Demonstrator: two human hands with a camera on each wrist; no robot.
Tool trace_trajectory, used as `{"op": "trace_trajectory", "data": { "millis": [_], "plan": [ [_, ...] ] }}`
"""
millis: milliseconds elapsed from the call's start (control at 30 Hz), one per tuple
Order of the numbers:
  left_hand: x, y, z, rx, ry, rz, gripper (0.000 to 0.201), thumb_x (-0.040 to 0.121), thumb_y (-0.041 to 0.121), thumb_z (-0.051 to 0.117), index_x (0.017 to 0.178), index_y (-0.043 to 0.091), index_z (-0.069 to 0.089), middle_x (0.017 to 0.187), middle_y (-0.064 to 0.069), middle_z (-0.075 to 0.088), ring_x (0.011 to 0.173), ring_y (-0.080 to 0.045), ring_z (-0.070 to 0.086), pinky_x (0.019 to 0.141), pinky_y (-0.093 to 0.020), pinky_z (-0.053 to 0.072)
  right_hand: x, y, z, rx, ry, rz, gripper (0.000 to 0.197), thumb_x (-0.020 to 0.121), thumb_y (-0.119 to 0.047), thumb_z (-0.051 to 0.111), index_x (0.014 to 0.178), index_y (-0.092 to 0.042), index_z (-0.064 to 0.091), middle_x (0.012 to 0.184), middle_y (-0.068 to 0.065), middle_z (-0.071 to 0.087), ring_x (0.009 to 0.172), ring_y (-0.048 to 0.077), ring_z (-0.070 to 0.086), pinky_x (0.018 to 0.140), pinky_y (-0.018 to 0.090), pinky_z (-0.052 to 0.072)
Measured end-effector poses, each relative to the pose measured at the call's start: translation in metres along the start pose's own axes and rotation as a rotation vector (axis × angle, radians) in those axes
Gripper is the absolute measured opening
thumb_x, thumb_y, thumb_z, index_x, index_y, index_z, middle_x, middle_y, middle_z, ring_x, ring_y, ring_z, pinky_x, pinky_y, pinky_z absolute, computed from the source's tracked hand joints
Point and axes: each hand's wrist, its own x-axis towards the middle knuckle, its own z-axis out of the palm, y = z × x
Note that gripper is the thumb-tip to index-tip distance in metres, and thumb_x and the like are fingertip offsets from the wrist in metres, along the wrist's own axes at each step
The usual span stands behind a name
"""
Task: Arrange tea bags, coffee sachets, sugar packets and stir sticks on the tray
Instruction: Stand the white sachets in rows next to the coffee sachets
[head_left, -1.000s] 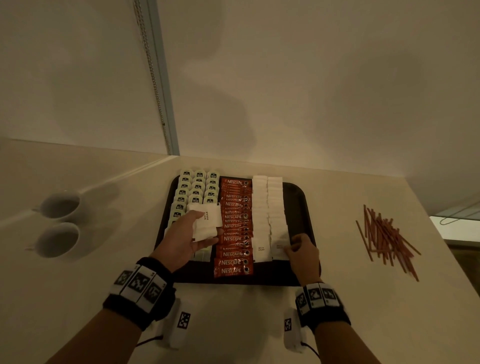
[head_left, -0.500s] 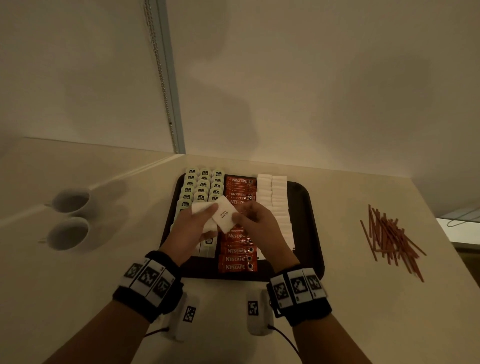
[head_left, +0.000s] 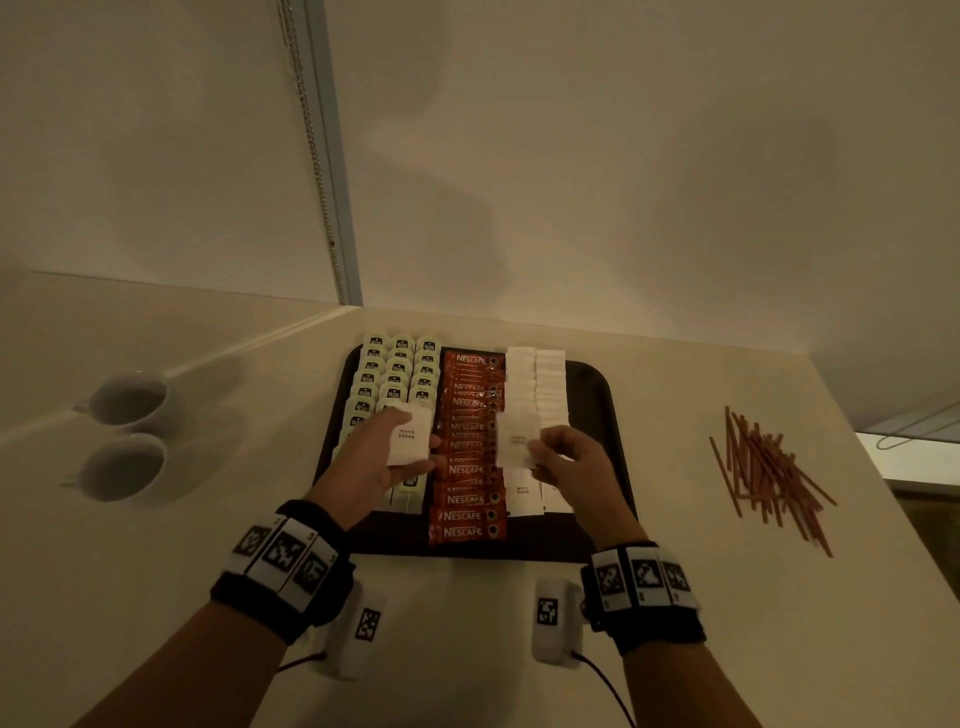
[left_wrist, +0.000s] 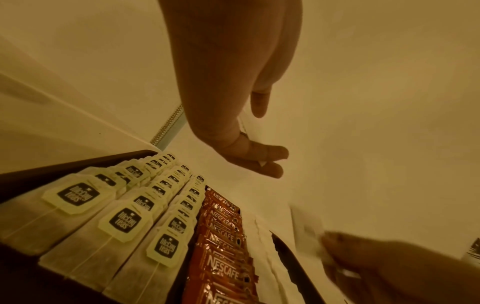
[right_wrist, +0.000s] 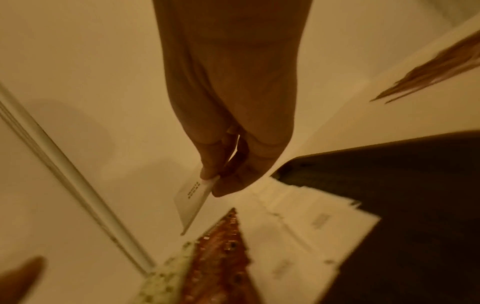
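Note:
A dark tray (head_left: 597, 415) holds three columns of tea bags (head_left: 395, 374), a column of red coffee sachets (head_left: 470, 467) and two columns of white sugar packets (head_left: 537, 384). My left hand (head_left: 415, 452) grips a small stack of sugar packets (head_left: 408, 441) above the tea bags. My right hand (head_left: 540, 447) pinches a single sugar packet (head_left: 514, 439) between thumb and fingers, above the sugar columns. The right wrist view shows that pinched packet (right_wrist: 193, 203) over the laid sugar rows (right_wrist: 311, 222). Stir sticks (head_left: 769, 467) lie in a loose pile on the table, right of the tray.
Two white cups (head_left: 124, 436) stand on the table left of the tray. A wall rises close behind the tray. The table's right edge (head_left: 883, 493) runs just past the stir sticks. The tray's right strip (right_wrist: 389, 185) is bare.
My right hand left the sugar column, came to the left hand's stack, took one packet and now carries it rightwards. The left hand stayed over the tea bags.

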Motion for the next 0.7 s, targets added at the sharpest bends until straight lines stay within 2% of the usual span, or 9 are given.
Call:
{"op": "trace_trajectory", "data": {
  "millis": [100,167,267,367,500,567,633,700],
  "plan": [
    [0.003,0.001,-0.005,-0.07,0.029,-0.01,0.032,0.099,0.015,0.04,0.128,0.002,0.044,0.096,-0.025,0.061,0.079,-0.035,0.062,0.05,-0.026,0.057,0.003,0.032,-0.019,-0.271,0.081,0.086,0.01,0.091,-0.014,0.059,0.1,-0.011,0.057,0.103,0.007,0.063,0.084,0.014,0.063,0.062,0.019,0.053],
    [0.004,0.0,-0.007,-0.102,0.037,-0.013,0.037,0.098,0.013,0.04,0.133,0.001,0.042,0.101,-0.026,0.06,0.084,-0.037,0.061,0.049,-0.027,0.057,0.002,0.051,-0.024,-0.393,0.08,0.14,0.01,0.091,-0.017,0.06,0.1,-0.014,0.057,0.103,0.004,0.062,0.084,0.013,0.062,0.071,0.025,0.055],
    [0.004,0.0,-0.008,-0.129,0.032,-0.016,0.037,0.098,0.012,0.04,0.134,0.002,0.041,0.098,-0.025,0.06,0.085,-0.037,0.061,0.052,-0.029,0.059,-0.003,0.069,-0.021,-0.427,0.056,0.2,0.012,0.09,-0.018,0.06,0.102,-0.015,0.057,0.097,-0.001,0.061,0.085,0.014,0.062,0.081,0.033,0.055],
    [0.004,0.0,-0.009,-0.143,0.026,-0.016,0.035,0.098,0.011,0.04,0.132,0.003,0.041,0.097,-0.024,0.06,0.087,-0.037,0.061,0.059,-0.033,0.058,-0.005,0.076,-0.015,-0.401,0.066,0.212,0.016,0.09,-0.016,0.061,0.105,-0.012,0.058,0.092,-0.005,0.059,0.088,0.014,0.061,0.083,0.032,0.054],
    [0.003,0.0,-0.009,-0.155,0.031,-0.018,0.029,0.099,0.011,0.039,0.127,0.005,0.043,0.097,-0.023,0.06,0.09,-0.038,0.06,0.059,-0.033,0.059,-0.002,0.083,-0.009,-0.415,0.092,0.202,0.013,0.088,-0.016,0.063,0.101,-0.013,0.059,0.094,-0.003,0.059,0.093,0.016,0.061,0.088,0.033,0.053],
    [0.002,0.0,-0.009,-0.164,0.029,-0.023,0.027,0.099,0.012,0.038,0.125,0.007,0.043,0.097,-0.023,0.06,0.091,-0.038,0.059,0.058,-0.034,0.059,-0.001,0.086,-0.007,-0.433,0.116,0.185,0.013,0.087,-0.015,0.065,0.099,-0.012,0.06,0.093,-0.003,0.058,0.092,0.015,0.06,0.084,0.028,0.051],
    [0.002,-0.001,-0.01,-0.172,0.031,-0.027,0.027,0.099,0.014,0.038,0.125,0.008,0.043,0.099,-0.023,0.059,0.096,-0.039,0.058,0.057,-0.035,0.06,-0.001,0.086,-0.005,-0.476,0.139,0.155,0.012,0.086,-0.016,0.066,0.095,-0.014,0.058,0.089,-0.004,0.057,0.088,0.012,0.058,0.076,0.019,0.048],
    [0.001,-0.001,-0.009,-0.166,0.024,-0.03,0.027,0.1,0.016,0.038,0.125,0.008,0.043,0.102,-0.024,0.057,0.1,-0.04,0.056,0.053,-0.033,0.059,-0.002,0.087,-0.002,-0.533,0.149,0.124,0.012,0.086,-0.017,0.066,0.091,-0.015,0.056,0.086,-0.004,0.057,0.083,0.011,0.058,0.073,0.019,0.049]
  ]
}}
